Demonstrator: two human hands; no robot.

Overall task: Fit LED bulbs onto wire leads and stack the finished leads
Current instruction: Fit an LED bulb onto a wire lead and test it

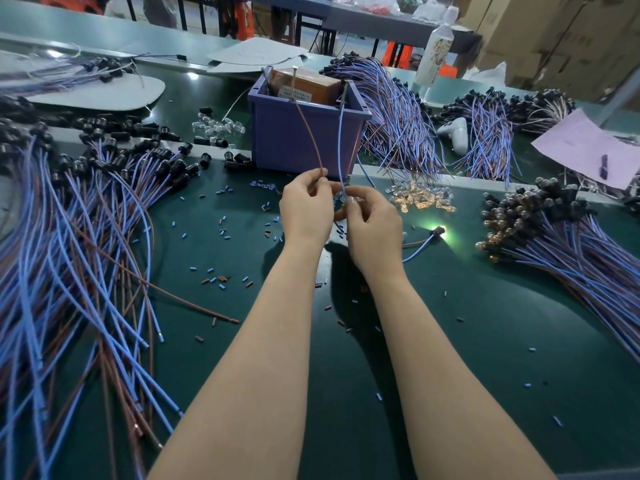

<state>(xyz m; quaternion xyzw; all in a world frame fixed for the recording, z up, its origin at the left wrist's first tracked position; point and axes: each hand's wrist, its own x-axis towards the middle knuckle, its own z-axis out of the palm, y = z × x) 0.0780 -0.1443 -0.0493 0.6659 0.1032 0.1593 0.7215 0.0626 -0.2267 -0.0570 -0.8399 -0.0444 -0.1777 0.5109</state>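
My left hand (306, 206) pinches a wire lead whose brown wire (310, 133) and blue wire (341, 147) rise to metal pins on the purple bin (294, 136). My right hand (372, 223) is closed on a clear LED bulb (343, 195) at the lead's socket end, between both hands. Loose clear bulbs (420, 197) lie just right of my hands. A pile of leads with bulbs fitted (540, 230) lies at the right. Leads with empty black sockets (86, 188) spread over the left. One lead with a lit bulb (438, 232) lies on the mat.
Small blue and brown insulation offcuts (221, 233) litter the green mat. More lead bundles (398, 112) lie behind the bin, with a white tool (455, 131), a pink paper (588, 147) and a bottle (434, 53). A second heap of clear bulbs (216, 124) sits left of the bin.
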